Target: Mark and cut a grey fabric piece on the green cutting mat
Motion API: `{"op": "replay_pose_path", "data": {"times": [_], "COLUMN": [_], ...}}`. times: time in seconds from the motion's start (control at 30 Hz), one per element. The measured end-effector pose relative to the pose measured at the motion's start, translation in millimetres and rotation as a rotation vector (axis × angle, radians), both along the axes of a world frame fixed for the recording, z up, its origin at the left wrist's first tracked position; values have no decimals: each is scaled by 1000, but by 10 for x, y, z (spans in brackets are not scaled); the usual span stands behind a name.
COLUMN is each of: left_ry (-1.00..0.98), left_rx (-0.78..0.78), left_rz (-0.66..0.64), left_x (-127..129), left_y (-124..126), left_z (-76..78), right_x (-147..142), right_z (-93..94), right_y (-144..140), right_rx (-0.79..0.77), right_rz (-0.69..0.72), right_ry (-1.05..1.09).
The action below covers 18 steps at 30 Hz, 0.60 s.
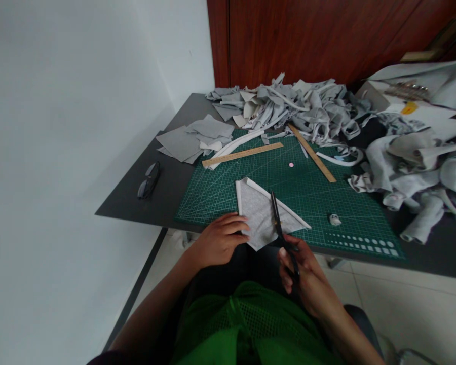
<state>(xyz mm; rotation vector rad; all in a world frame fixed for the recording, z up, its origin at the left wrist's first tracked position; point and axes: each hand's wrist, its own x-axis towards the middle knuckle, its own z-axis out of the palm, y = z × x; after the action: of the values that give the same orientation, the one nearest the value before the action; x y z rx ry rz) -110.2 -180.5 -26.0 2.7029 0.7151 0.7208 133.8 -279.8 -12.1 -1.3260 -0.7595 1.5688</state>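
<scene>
A grey piece of cloth with pale folded edges lies at the front of the green cutting mat, its lower corner reaching over the table edge. My left hand rests on the cloth's left side, fingers stretched out and slightly apart; the thumb is hidden. Black scissors are in my right hand, fingers around the handles. Their blades point away from me across the right part of the cloth and look nearly closed. Whether the blades touch the cloth, I cannot tell.
Two wooden rulers lie on the mat, near a small pink disc and a small whitish object. Glasses and grey cloth pieces are left. Scraps pile behind; rolled cloth lies right.
</scene>
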Motion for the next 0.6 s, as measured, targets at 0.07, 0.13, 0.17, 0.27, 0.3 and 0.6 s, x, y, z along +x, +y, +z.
{"op": "replay_pose_path", "data": {"times": [0.07,0.13,0.17,0.27,0.3,0.6], "left_ry": [-46,-71,-74,-84,-89,-59], "left_rx": [25,43,47,55,59,-9], "left_rz": [22,25,25,44,54,161], "left_x": [-35,-67,-80,-121,-135,-51], "left_y": [-36,-68,-80,-102,-106,-147], "left_z": [-15,-27,-32,-52,-59,23], "right_x": [-1,5,9,16,16,59], "right_z": [9,10,9,4,4,52], "right_y": [5,6,5,2,1,45], "right_rx": [-3,-3,-3,-6,-10,-29], "right_rz": [0,0,-2,-7,-8,26], "right_ry": [6,16,21,29,28,59]}}
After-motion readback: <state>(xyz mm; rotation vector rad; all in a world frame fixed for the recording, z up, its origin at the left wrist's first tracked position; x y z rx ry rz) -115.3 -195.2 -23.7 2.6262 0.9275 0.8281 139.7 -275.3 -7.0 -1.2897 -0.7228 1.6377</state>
